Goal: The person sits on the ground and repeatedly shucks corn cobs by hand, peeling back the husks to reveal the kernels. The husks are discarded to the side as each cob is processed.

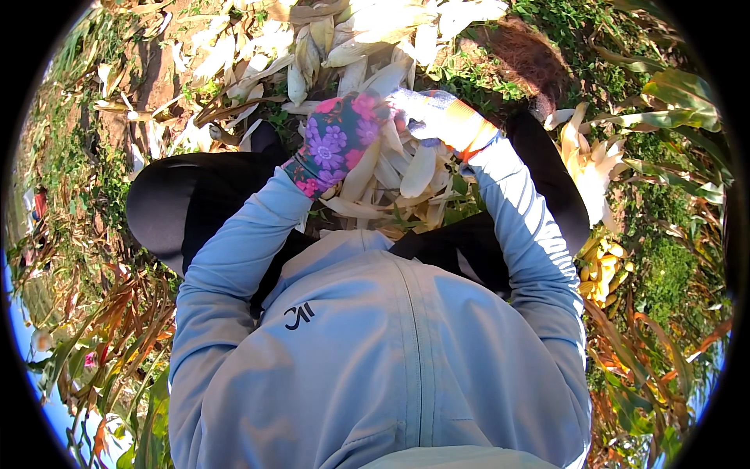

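Observation:
My left hand (pixel 331 147), in a dark glove with pink and purple flowers, meets my right hand (pixel 447 122), in a white, orange and blue glove, in front of my body. Both are closed around an ear of corn in pale husk (pixel 387 79). Its upper part shows between the gloves, while my fingers hide the rest. Under the hands, between my bent legs, lie loose dry husks (pixel 419 172). Just beyond the gloves is a heap of pale, husk-covered ears and husks (pixel 355 48).
Several yellow corn cobs (pixel 601 270) are piled beside my right leg, below a spread of pale husks (pixel 587 166). A reddish-brown shaggy patch (pixel 528 61) is at the upper right. Corn leaves (pixel 680 102) and dry stalks edge both sides.

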{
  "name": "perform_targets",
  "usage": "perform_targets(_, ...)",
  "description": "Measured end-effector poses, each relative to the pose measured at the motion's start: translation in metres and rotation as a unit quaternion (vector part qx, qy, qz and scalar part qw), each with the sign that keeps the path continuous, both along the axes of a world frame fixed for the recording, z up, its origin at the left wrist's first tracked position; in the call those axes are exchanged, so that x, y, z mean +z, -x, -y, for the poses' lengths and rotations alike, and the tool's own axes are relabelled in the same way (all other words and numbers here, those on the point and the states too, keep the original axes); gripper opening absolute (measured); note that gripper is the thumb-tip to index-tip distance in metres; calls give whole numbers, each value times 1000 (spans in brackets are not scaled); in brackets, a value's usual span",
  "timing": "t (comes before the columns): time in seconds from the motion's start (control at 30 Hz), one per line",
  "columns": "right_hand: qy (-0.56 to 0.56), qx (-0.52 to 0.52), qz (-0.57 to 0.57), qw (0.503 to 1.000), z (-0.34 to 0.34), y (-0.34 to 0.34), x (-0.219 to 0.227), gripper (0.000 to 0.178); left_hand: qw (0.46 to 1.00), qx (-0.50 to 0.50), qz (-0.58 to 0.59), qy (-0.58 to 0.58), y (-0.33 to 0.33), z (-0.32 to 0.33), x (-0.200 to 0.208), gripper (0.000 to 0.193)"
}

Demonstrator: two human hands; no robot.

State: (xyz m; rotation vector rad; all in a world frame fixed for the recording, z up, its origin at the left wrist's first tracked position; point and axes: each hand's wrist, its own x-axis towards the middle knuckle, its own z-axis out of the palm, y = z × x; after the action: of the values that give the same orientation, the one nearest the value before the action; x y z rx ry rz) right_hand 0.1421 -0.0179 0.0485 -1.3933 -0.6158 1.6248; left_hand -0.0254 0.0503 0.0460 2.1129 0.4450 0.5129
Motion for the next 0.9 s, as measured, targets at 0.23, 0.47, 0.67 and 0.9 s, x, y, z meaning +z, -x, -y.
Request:
perform_targets(0.23,-26,-34,-22,999,7,6,4,28,992,83,16,-89,3,0,-11,29)
perform_targets(0.47,-25,-53,-32,998,9,5,6,30,970,50,89,221,-3,3,-4,33)
perform_targets(0.67,-13,-66,-45,997,10,1,11,32,819,-31,222,529,-7,-1,-9,25)
perform_targets(0.9,-7,-73,-28,997,6,-2,7,32,955,-5,166,247,-8,-4,1,22)
